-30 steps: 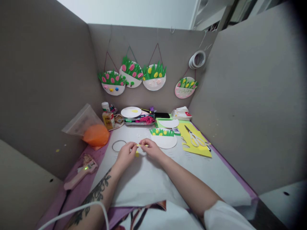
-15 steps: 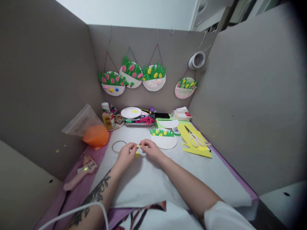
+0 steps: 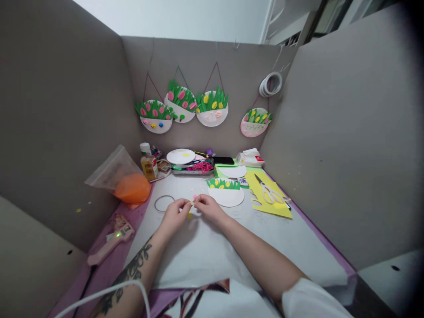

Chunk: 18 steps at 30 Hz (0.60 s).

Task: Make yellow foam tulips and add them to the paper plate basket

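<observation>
Over the middle of the white table covering, my left hand [image 3: 177, 213] and my right hand [image 3: 209, 206] meet at the fingertips. Both pinch a small yellow paper piece [image 3: 191, 203], mostly hidden by the fingers. Another yellow paper piece [image 3: 189, 215] lies on the covering just below them, and a pink bit [image 3: 194, 197] shows behind the fingertips. Beyond my right hand rests a white paper plate [image 3: 228, 198] with green paper grass and yellow shapes along its top. A thin dark ring [image 3: 164, 203] lies left of my left hand.
White-handled scissors [image 3: 272, 194] lie on yellow paper [image 3: 278, 211] at the right. On the left are a pink glue gun [image 3: 111, 245] with a lit green light, an orange-filled bag [image 3: 132, 187] and a glue bottle [image 3: 149, 165]. A supply tray [image 3: 192, 171] stands at the back.
My fingertips have shifted slightly on the yellow paper piece, and less of it shows now. The pink bit behind them is more visible. Nothing else on the table has moved.
</observation>
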Each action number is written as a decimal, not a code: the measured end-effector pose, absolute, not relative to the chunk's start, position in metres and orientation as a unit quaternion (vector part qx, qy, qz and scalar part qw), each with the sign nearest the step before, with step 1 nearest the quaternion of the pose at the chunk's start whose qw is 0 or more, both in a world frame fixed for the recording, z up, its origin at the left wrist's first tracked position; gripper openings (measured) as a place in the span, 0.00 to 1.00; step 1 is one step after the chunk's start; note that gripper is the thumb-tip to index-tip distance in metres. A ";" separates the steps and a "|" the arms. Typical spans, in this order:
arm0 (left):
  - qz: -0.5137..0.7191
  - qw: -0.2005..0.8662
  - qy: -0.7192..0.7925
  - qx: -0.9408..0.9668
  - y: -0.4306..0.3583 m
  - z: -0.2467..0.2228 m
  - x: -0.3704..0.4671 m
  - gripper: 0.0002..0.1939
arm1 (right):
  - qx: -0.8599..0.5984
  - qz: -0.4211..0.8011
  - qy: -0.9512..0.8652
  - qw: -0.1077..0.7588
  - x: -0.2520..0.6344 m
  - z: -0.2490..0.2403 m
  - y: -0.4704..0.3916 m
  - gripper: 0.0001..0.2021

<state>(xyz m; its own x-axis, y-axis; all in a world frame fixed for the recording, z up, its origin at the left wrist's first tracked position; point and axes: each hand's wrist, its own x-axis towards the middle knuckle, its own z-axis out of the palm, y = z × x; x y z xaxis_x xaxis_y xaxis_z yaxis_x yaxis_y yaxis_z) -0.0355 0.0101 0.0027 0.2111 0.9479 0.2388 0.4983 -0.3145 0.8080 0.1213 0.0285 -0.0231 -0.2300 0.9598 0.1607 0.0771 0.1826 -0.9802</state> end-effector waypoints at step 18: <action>0.401 0.235 0.534 0.706 0.009 0.002 -0.034 0.13 | -0.478 0.589 -0.490 0.431 0.118 -0.015 0.028 0.07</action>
